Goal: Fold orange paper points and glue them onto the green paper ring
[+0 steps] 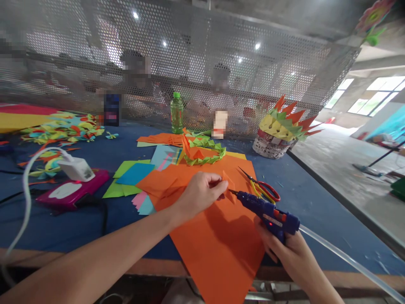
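My left hand [201, 193] pinches a small folded orange paper piece [228, 182] just above a large orange sheet [218, 240]. My right hand [284, 249] is wrapped around the handle of a blue hot glue gun [268, 213]. Its nozzle points left and almost touches the folded piece. A clear glue stick [348, 261] sticks out of the gun's back toward the lower right.
Red and yellow scissors [264, 190] lie behind the gun. A green-orange paper chain [202, 153], coloured sheets [134, 175], a green bottle [176, 113], a paper-filled basket [275, 141], a pink phone [71, 192] with white charger [76, 169] rest on the blue table [316, 207]. People sit beyond a mesh screen [190, 55].
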`<control>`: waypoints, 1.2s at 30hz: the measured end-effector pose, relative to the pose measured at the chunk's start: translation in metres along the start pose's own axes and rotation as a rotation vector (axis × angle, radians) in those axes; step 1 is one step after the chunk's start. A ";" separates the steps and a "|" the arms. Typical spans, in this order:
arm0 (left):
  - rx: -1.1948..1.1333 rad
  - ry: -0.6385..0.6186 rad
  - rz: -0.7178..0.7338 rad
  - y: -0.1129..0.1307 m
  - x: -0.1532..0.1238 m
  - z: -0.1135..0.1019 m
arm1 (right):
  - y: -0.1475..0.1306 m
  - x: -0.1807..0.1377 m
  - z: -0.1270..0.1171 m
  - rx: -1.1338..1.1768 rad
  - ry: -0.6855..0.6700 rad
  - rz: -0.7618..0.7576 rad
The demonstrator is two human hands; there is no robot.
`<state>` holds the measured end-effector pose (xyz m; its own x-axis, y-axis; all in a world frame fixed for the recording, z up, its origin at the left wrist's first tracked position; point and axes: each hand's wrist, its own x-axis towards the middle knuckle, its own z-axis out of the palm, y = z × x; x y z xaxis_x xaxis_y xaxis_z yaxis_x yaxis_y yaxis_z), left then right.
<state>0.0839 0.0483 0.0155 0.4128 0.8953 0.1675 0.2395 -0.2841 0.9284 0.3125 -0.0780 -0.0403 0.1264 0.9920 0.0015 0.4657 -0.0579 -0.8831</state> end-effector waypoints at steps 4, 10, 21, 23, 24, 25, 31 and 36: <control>-0.007 0.002 -0.003 0.000 0.000 -0.001 | -0.001 0.000 0.000 -0.018 0.010 0.002; -0.005 0.003 -0.002 -0.002 0.001 -0.002 | -0.004 -0.002 0.000 -0.030 0.004 0.009; -0.022 -0.009 -0.016 0.000 0.001 -0.001 | 0.003 0.000 -0.001 -0.035 -0.002 -0.002; -0.021 -0.012 -0.012 -0.001 0.001 -0.001 | 0.004 0.001 -0.002 -0.036 -0.005 0.002; -0.020 -0.012 -0.011 -0.001 0.001 -0.001 | 0.005 0.001 -0.002 -0.037 -0.006 0.005; -0.019 -0.012 -0.009 -0.001 0.001 -0.001 | 0.005 0.001 -0.002 -0.037 -0.006 0.008; -0.010 -0.006 0.013 -0.003 0.001 -0.001 | 0.004 0.000 -0.002 -0.043 -0.004 0.002; -0.011 0.003 0.005 -0.001 0.001 -0.002 | 0.004 0.000 -0.003 -0.048 -0.004 0.002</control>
<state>0.0828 0.0505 0.0155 0.4114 0.8948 0.1735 0.2280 -0.2853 0.9309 0.3165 -0.0785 -0.0424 0.1242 0.9923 -0.0023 0.5067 -0.0654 -0.8596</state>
